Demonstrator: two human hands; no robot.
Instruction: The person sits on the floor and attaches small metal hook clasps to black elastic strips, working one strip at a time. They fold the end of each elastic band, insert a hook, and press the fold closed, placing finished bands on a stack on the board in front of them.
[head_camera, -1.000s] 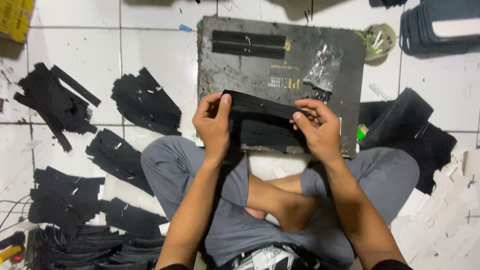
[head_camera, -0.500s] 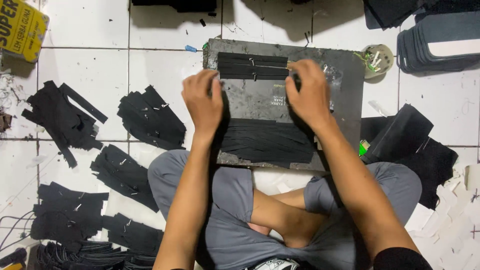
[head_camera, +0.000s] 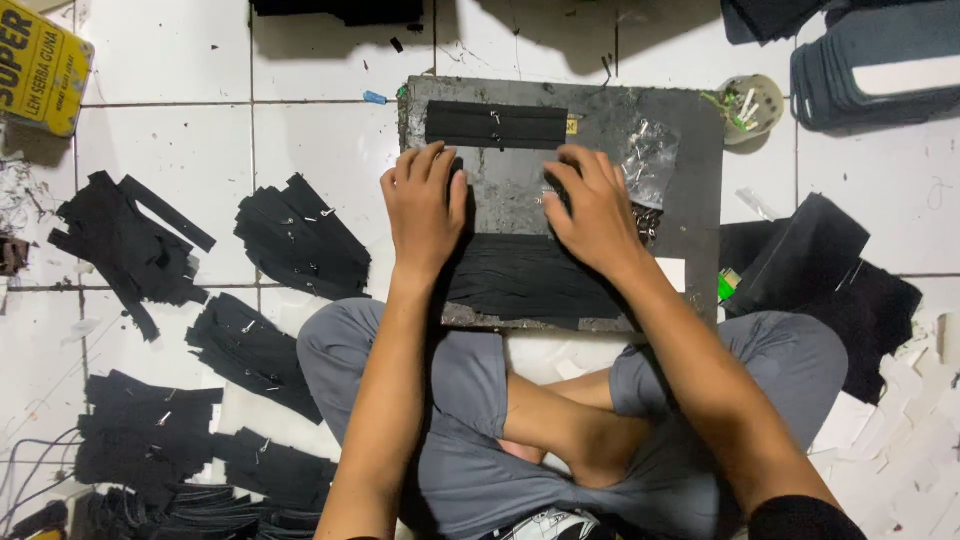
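Observation:
I sit cross-legged on a white tiled floor with a dark work board in front of my knees. My left hand lies flat, fingers spread, on the left part of the board. Palm down, my right hand rests on the board's middle. Both press the upper edge of a black fabric piece spread on the near half of the board. A black zipper strip lies across the far part of the board, just beyond my fingertips. Neither hand grips anything.
Piles of black zipper strips and fabric pieces lie on the floor to my left. A clear plastic bag sits on the board. A small round tub, stacked dark pieces and black fabric are at right. A yellow tin stands far left.
One second ago both hands held the black fabric piece up near my lap. They have laid it on the board and now press flat on its upper edge.

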